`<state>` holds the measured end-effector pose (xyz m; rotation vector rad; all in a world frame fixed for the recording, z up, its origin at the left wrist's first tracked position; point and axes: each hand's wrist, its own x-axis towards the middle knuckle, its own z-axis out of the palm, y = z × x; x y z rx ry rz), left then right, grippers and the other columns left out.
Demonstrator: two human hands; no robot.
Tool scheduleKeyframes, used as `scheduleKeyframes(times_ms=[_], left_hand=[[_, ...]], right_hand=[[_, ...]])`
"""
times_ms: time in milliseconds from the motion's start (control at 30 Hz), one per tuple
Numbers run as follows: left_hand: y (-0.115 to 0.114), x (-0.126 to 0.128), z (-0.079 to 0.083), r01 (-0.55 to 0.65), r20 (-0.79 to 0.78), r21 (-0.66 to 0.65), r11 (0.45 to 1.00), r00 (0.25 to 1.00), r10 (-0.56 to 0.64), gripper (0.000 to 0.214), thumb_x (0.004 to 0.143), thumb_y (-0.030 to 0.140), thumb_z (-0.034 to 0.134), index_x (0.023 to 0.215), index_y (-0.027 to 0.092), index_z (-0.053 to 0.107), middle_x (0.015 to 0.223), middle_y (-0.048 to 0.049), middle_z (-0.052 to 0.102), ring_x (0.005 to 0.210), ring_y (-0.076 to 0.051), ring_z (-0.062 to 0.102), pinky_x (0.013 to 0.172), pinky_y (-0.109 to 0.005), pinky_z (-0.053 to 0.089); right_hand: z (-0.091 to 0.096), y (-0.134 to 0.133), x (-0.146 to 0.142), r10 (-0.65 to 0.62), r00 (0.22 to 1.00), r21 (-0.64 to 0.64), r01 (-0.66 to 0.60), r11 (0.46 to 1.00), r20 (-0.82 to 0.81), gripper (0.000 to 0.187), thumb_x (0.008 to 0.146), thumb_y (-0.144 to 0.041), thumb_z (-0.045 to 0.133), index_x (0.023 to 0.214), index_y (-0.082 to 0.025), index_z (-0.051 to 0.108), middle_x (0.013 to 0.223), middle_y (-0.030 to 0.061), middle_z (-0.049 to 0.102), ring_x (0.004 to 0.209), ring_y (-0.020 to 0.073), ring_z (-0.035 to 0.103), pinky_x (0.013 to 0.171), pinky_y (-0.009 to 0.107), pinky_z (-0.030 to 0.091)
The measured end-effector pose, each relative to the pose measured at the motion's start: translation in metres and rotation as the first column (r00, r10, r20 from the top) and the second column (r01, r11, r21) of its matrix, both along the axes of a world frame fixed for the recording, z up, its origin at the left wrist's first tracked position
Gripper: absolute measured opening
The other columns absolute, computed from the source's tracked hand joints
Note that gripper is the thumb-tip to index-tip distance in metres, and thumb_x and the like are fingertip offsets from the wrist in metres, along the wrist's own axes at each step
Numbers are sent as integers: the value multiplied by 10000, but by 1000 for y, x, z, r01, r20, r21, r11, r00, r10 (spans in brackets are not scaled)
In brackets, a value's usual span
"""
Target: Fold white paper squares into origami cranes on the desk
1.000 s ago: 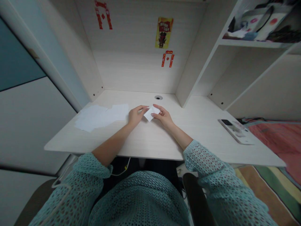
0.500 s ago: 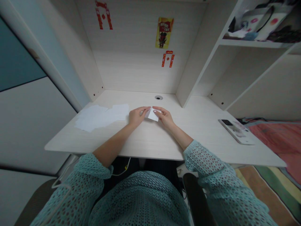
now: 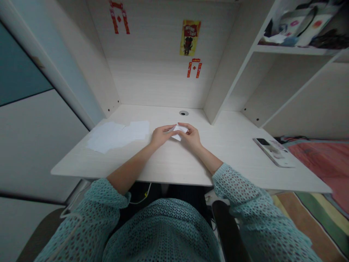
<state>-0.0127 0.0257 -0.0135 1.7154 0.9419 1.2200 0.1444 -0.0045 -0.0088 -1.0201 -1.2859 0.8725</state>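
Note:
A small folded piece of white paper (image 3: 180, 128) is held between my two hands, just over the middle of the desk. My left hand (image 3: 161, 135) grips its left side, thumb in front and fingers behind. On the right side, my right hand (image 3: 193, 137) pinches the same paper, with the thumb pointing inward. Both thumbs nearly meet at the paper's front. Part of the paper is hidden behind the thumbs and fingers. Left of my left hand, several white paper sheets (image 3: 117, 135) lie spread and overlapping on the desk (image 3: 174, 165).
A white phone (image 3: 274, 153) lies at the desk's right. A round cable hole (image 3: 184, 113) is near the back wall. An upright panel (image 3: 226, 69) stands behind on the right, beside a shelf (image 3: 294, 50) holding bags. The armrest (image 3: 227, 233) is below the desk's front edge.
My thumbs have moved closer together across the front of the paper. The paper is tilted differently and shows less of its face. The loose sheets and phone stay put.

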Motion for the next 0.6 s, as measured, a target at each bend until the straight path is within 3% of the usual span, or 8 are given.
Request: scheduleKeyframes(times_ms=[167, 400, 600], left_hand=[[3, -1, 0, 45, 43, -18, 999, 998, -44, 491, 617, 419, 749, 1046, 188, 683, 1103, -93, 664, 1067, -251, 595, 988, -388, 411], [11, -2, -2, 70, 181, -109, 992, 982, -50, 496, 615, 377, 755, 1046, 146, 674, 1087, -116, 668, 1000, -246, 625, 938, -395, 450], [9, -1, 2, 92, 238, -179, 980, 970, -48, 521, 632, 367, 741, 1091, 139, 653, 1082, -110, 671, 988, -237, 623, 938, -385, 437]], right_hand=[[4, -3, -1, -4, 999, 48, 2, 999, 40, 386, 631, -350, 724, 991, -226, 666, 951, 54, 651, 702, 157, 537, 604, 310, 468], [-1, 1, 3, 40, 998, 53, -42, 998, 44, 448, 687, -463, 680, 1083, -258, 640, 807, 24, 627, 630, 138, 505, 586, 312, 455], [-2, 0, 3, 108, 987, 74, -117, 990, 117, 448, 694, -474, 676, 1089, -265, 654, 974, 49, 659, 655, 138, 521, 618, 309, 445]])
